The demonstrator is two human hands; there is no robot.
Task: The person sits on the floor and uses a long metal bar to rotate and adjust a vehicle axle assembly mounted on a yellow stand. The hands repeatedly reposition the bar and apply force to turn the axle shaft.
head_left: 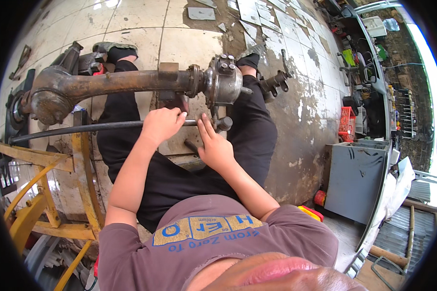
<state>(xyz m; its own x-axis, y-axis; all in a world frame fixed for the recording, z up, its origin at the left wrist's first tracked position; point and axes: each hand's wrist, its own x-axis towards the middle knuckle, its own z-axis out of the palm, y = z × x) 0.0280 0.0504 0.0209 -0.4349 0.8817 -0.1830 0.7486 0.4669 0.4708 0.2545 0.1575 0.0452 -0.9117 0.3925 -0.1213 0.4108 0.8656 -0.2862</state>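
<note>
Two hands are working at a long dark bar [102, 126], which is stretching from the left edge to the middle of the frame, below a rusty axle [131, 82]. The left hand [161, 127] is curling its fingers over the bar, perhaps keeping it steady. The right hand [215, 149] is laying two straight fingers close together near the thick end, maybe guiding it; its forearm is slanting up and left.

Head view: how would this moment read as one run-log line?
left hand: around rod | right hand: two fingers across rod, near its right end | axle: beyond rod | yellow frame: at left
</note>
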